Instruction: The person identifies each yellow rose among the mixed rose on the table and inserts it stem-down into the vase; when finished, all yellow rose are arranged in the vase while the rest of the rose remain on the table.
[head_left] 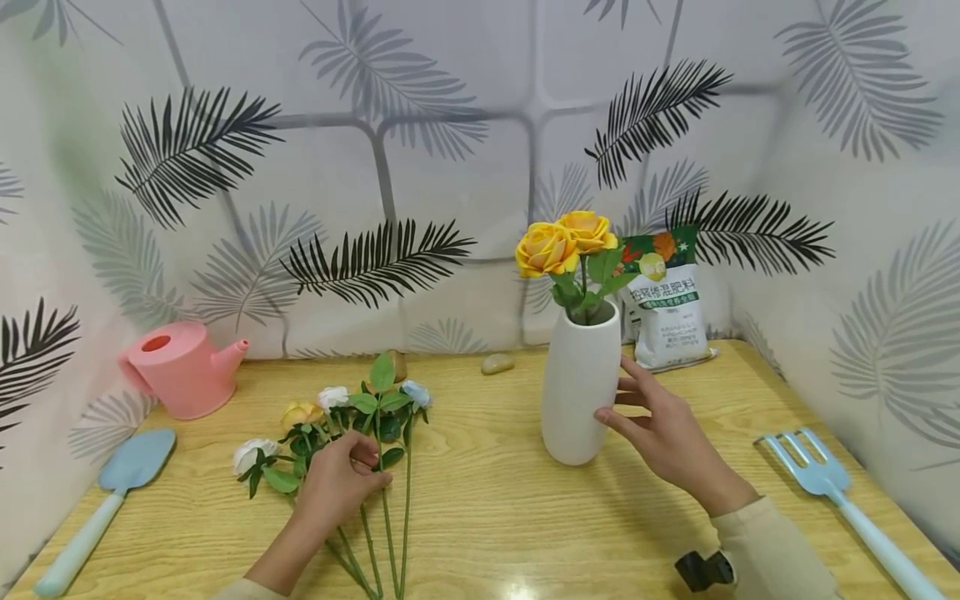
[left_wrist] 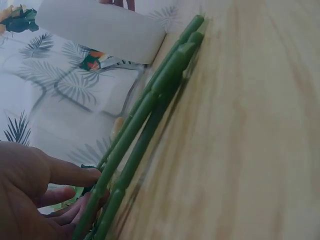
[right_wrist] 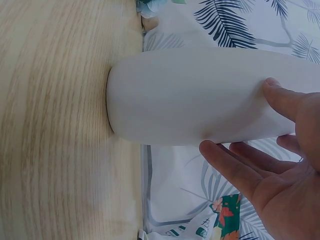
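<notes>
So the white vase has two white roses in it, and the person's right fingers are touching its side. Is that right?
Not quite: the roses are yellow, not white, as the head view shows. The rest holds: there are two of them in the white vase, and the right fingers touch its side.

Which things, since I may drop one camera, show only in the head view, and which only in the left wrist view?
Only the head view: pink watering can, blue trowel, blue fork. Only the left wrist view: the stem ends, which lie past the head view's bottom edge. Both: left hand, right hand, green stems, white vase, white-and-green bag.
</notes>
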